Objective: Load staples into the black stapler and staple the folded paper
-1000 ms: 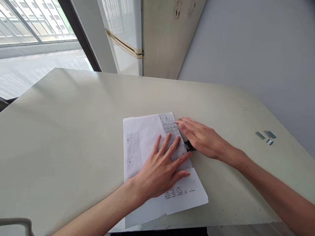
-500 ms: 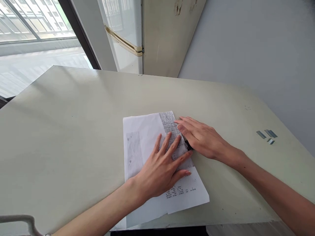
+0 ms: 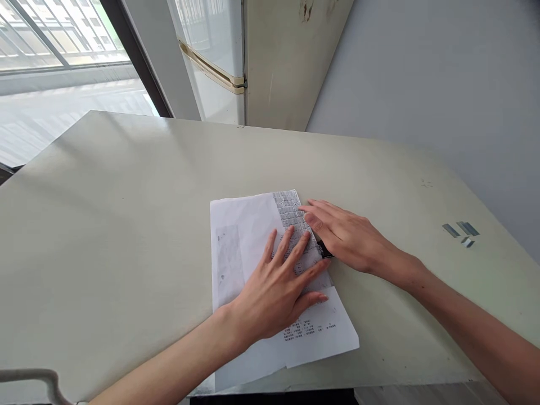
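Observation:
Sheets of white paper (image 3: 248,214), partly printed, lie flat near the table's front edge. One side carries a band of dense dark printing (image 3: 288,208), and smaller rows of print show lower down. My left hand (image 3: 276,292) presses flat on the paper with its fingers spread. At the paper's right edge rests my right hand (image 3: 348,236), fingers stretched out, thumb tip touching the edge. A small black object (image 3: 324,250) pokes out between the paper's edge and my right palm; most of it is hidden, so its kind cannot be made out.
The pale table (image 3: 126,242) stretches around the paper. Several small grey-green strips (image 3: 459,230) lie at the right. Behind stand a fridge (image 3: 278,67) and a grey wall (image 3: 434,73), with a window (image 3: 63,45) at the left. A curved grey bar (image 3: 50,378) shows at lower left.
Both hands and the paper stay where they were. The view has shifted only very slightly.

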`<control>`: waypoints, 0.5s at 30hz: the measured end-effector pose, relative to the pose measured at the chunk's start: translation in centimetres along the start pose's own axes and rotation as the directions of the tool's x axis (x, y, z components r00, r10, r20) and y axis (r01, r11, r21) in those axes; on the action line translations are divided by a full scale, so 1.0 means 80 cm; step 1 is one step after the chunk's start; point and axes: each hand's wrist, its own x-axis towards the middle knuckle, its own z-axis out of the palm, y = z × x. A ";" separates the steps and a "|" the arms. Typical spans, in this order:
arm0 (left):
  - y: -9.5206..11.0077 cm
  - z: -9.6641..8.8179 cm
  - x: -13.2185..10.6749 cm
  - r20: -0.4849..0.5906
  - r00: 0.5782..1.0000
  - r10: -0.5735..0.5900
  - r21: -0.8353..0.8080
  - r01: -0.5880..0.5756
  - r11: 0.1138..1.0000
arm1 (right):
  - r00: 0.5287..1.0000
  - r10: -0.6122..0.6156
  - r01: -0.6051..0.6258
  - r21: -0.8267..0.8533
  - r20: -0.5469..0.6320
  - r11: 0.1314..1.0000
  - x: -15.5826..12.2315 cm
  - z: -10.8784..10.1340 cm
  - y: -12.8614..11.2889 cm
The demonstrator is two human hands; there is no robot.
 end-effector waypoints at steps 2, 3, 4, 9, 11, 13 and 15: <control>0.000 0.000 0.000 -0.002 1.000 -0.001 0.000 0.001 1.000 | 1.000 -0.008 0.008 -0.001 -0.002 1.000 0.000 0.000 0.000; 0.000 0.000 0.000 -0.001 1.000 -0.001 -0.002 0.001 1.000 | 1.000 -0.011 0.011 -0.002 -0.005 1.000 0.000 0.000 0.000; 0.000 -0.001 0.001 0.003 1.000 -0.003 -0.003 0.003 1.000 | 1.000 -0.010 0.010 -0.005 -0.008 1.000 0.000 0.000 0.000; 0.002 -0.005 0.002 0.039 0.999 -0.007 0.006 0.007 1.000 | 1.000 0.004 -0.004 -0.018 0.003 1.000 0.000 -0.001 -0.003; 0.002 -0.006 0.003 0.042 0.999 -0.009 0.007 0.008 1.000 | 1.000 0.014 -0.013 -0.015 0.014 1.000 -0.001 -0.002 -0.004; 0.002 -0.006 0.003 0.037 0.999 -0.011 0.004 0.011 1.000 | 1.000 0.020 -0.020 -0.013 0.023 1.000 -0.001 -0.002 -0.004; 0.002 -0.005 0.002 0.034 0.999 -0.012 0.005 0.012 1.000 | 0.999 0.016 -0.016 -0.012 0.029 1.000 -0.001 -0.003 -0.004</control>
